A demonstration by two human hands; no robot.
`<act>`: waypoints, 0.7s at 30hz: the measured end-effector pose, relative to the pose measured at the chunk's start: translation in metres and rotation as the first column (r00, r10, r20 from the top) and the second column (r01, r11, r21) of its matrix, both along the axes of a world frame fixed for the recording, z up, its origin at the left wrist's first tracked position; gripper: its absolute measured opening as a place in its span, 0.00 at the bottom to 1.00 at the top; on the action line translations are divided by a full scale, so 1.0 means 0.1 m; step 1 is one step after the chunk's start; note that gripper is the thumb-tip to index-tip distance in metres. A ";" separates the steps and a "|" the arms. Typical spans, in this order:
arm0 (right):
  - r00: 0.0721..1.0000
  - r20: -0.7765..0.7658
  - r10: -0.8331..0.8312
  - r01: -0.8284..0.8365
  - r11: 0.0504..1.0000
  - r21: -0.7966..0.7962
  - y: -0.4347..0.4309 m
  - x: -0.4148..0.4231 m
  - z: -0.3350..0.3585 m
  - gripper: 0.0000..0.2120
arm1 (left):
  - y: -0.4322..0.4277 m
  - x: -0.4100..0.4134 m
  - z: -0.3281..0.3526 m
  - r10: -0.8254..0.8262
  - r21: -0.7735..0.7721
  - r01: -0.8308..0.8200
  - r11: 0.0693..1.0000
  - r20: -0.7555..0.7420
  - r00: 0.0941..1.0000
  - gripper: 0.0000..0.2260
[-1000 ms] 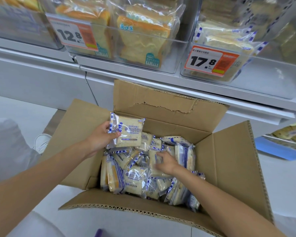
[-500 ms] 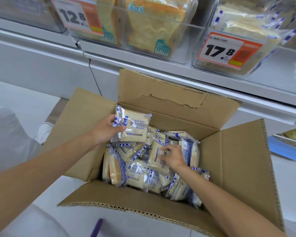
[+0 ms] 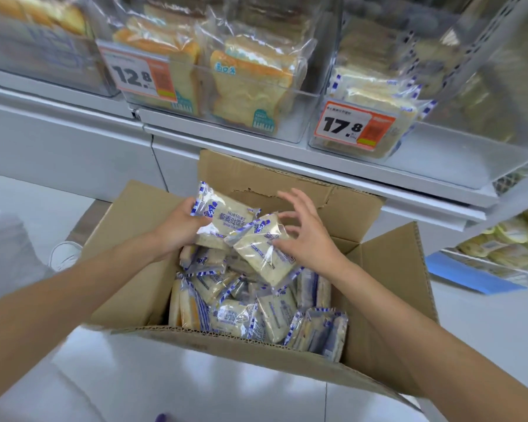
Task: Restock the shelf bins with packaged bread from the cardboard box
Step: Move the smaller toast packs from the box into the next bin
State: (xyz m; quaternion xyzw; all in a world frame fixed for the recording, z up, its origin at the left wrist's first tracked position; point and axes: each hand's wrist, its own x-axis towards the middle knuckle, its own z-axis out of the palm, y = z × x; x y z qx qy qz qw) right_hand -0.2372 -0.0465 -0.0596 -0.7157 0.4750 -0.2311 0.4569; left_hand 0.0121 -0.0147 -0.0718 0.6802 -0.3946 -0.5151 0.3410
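Cardboard box [image 3: 387, 300], 6 o'clock: mostly full. Left hand [image 3: 180, 226] grips one bread pack [image 3: 226, 220]; right hand [image 3: 308, 236], fingers spread, touches second pack [image 3: 262, 254]. Shelving pending.

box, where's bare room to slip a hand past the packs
In the box, a gap along the right wall beside the packs, up to the back right corner. Middle and front are crammed; the left hand and its pack fill the back left.
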 end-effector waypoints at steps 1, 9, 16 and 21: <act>0.999 0.018 0.029 -0.028 0.999 -0.026 -0.02 0.02 0.16 0.42 | -0.02 -0.05 0.12 -0.016 0.000 0.016 1.000 -0.020 1.000 0.10; 0.985 -0.161 0.066 -0.105 0.963 -0.247 -0.21 -0.11 0.85 0.43 | -0.20 -0.60 0.96 -0.241 -0.155 0.234 0.960 -0.025 0.970 0.20; 0.983 -0.063 -0.174 0.160 0.971 -0.178 -0.32 -0.49 1.25 0.32 | -0.28 -0.92 1.33 -0.223 -0.192 0.217 0.957 -0.010 0.975 0.19; 0.848 0.355 -0.394 0.363 0.919 0.155 -0.37 -0.61 1.55 0.48 | -0.48 -1.33 1.69 -0.079 -0.417 0.128 0.900 0.134 0.988 0.21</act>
